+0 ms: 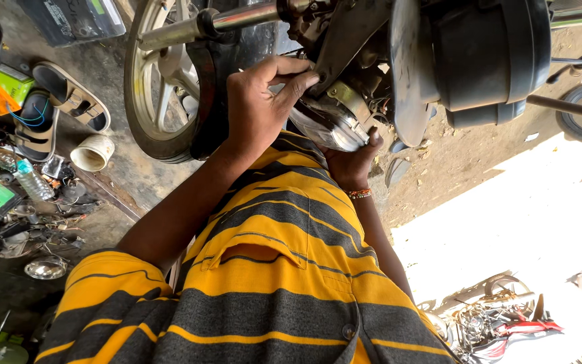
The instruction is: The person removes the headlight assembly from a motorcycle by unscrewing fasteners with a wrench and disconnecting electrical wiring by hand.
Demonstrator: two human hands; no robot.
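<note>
Sandals [55, 108], a white cup [92, 152] and bottles [18, 172] litter the floor beside the front wheel [159, 74]. Left hand [261, 108] pinches the headlamp [328, 125] housing; right hand [351, 162], half hidden, seemingly cups it underneath.

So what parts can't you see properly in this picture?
- Headlight, head view: its back and wiring are hidden behind both hands.
- Left hand: fingertips tucked behind the bracket, so any small part held is unseen.
- Right hand: palm hidden under the headlight.
- Front wheel: top cut off by the edge.
- Floor clutter: too small to identify.
</note>
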